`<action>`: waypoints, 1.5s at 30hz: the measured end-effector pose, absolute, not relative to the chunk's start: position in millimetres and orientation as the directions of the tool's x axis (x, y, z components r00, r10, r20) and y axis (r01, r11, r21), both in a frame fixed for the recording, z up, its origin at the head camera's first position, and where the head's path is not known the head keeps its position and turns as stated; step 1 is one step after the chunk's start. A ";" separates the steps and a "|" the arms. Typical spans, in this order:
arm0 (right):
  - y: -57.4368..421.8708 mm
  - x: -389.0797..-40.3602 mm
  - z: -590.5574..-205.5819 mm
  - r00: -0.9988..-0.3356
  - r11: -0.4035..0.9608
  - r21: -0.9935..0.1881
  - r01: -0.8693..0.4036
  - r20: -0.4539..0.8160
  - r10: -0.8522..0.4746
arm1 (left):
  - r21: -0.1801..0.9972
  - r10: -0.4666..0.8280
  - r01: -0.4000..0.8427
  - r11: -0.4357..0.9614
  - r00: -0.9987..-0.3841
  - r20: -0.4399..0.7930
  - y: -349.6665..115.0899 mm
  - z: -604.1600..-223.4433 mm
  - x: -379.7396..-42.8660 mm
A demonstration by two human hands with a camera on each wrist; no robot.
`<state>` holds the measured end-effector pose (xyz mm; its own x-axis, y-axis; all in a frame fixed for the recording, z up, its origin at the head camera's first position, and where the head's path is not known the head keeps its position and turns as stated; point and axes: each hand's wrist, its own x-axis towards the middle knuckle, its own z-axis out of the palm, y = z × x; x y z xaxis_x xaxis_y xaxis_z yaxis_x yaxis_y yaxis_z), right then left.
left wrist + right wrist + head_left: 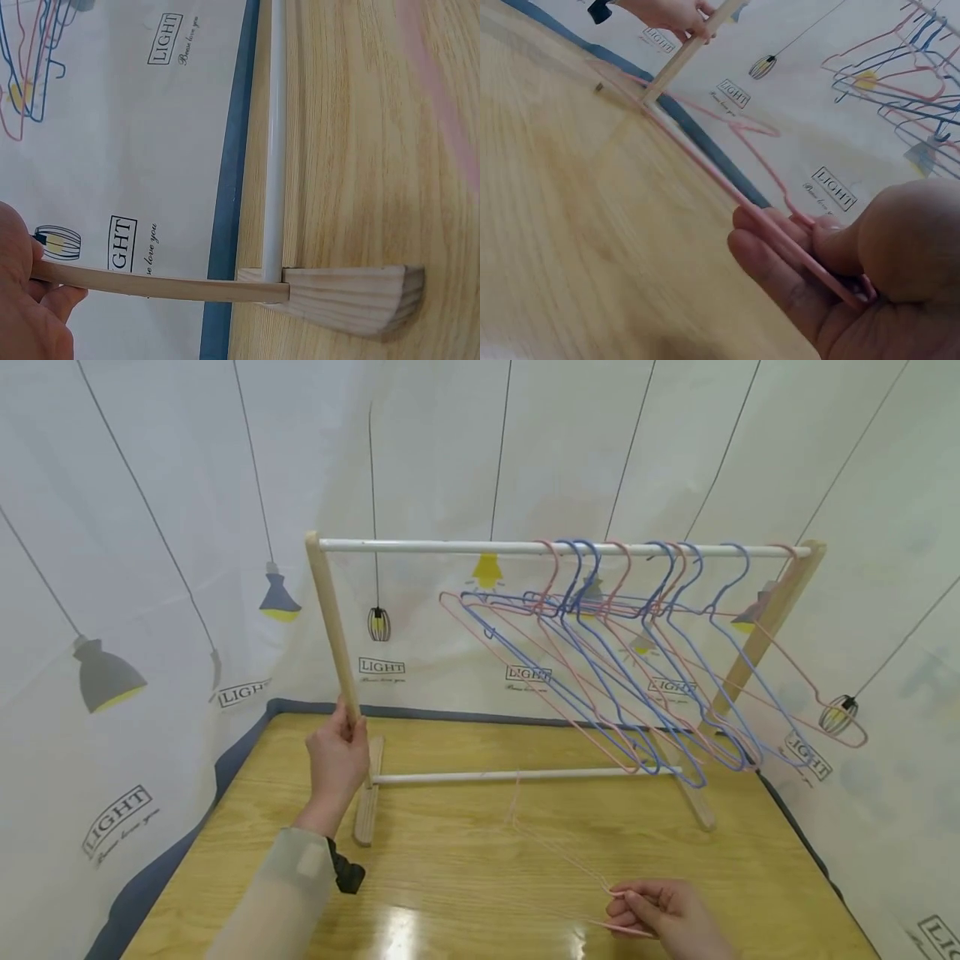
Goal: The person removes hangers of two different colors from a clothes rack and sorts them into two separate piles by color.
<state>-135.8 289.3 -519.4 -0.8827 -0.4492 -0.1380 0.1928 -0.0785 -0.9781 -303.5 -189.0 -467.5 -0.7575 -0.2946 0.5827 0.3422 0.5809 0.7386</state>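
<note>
A wooden clothes rack (480,547) with white rods stands on the table. My left hand (337,752) grips its left upright (334,635) partway up; the left wrist view shows the fingers round that post (150,286). Low at the front right, my right hand (667,914) holds a pink hanger (705,166) by one end, between thumb and fingers. The hanger's hook points away toward the lower rod (480,775), apart from the upper one. Several blue and pink hangers (592,627) hang on the right half of the top rod.
The rack's feet (366,827) rest on a wood-grain table (465,860). Behind it hangs a pale cloth (420,460) printed with lamps and lettering. A dark blue edge (435,717) runs along the table's back. The rightmost pink hanger (840,735) sticks out past the right upright.
</note>
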 end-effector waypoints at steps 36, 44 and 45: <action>238.8 -132.1 -461.1 -0.878 0.569 -0.706 -0.421 0.475 -0.059 | 0.756 -0.316 0.323 0.569 -0.763 0.564 -186.9 -465.0 -300.6; 240.0 -135.6 -422.9 -0.762 0.438 -0.662 -0.608 0.641 -0.088 | 0.755 -0.321 0.331 0.567 -0.755 0.572 -187.4 -467.9 -302.2; 240.0 -137.0 -419.2 -0.751 0.432 -0.654 -0.621 0.655 -0.087 | 0.754 -0.321 0.329 0.569 -0.755 0.572 -187.4 -468.2 -302.5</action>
<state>-137.0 240.0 -419.2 -0.7508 -0.0872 0.6547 -0.6207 0.4318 -0.6544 -302.5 -187.4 -468.2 -0.7549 -0.3210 0.5719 0.3292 0.5686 0.7539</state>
